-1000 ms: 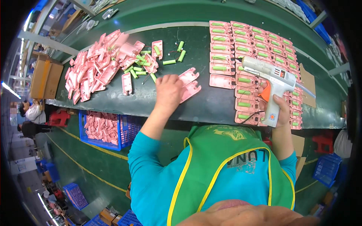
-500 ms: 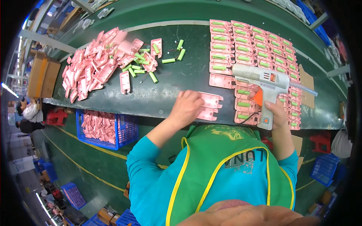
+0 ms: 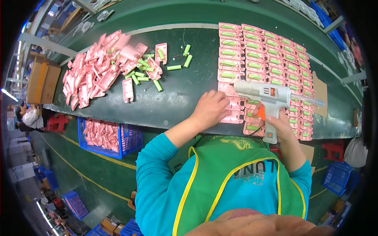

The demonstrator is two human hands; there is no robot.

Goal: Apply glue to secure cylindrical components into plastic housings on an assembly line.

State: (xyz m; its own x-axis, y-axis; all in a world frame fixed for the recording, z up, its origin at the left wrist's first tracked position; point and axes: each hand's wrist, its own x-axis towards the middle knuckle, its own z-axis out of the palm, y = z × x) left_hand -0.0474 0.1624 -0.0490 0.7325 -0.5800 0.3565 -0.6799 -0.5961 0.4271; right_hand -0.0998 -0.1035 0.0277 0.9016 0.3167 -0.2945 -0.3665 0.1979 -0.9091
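Note:
My left hand (image 3: 211, 109) has its fingers curled on the left ends of two empty pink plastic half-shells (image 3: 236, 117) lying on the bench. They sit at the near end of the leftmost column, below another empty pink shell. In my right hand (image 3: 282, 122) is a white and grey glue gun (image 3: 280, 93) with an orange trigger. Its nozzle end points left above the columns, and a translucent glue stick (image 3: 309, 99) sticks out of its back. Beneath and around it are columns of pink shells (image 3: 254, 55), most holding a green cylindrical battery with thin wires.
A heap of pink shells (image 3: 94, 74) lies on the left of the dark green bench (image 3: 177, 90), with loose green batteries (image 3: 174, 67) beside it. Below the bench edge stands a blue crate (image 3: 131, 137) of pink parts. A cardboard box (image 3: 43, 80) is at far left.
My left hand has slid the two empty pink shells right, up against the columns. My right hand has brought the glue gun left and slightly nearer.

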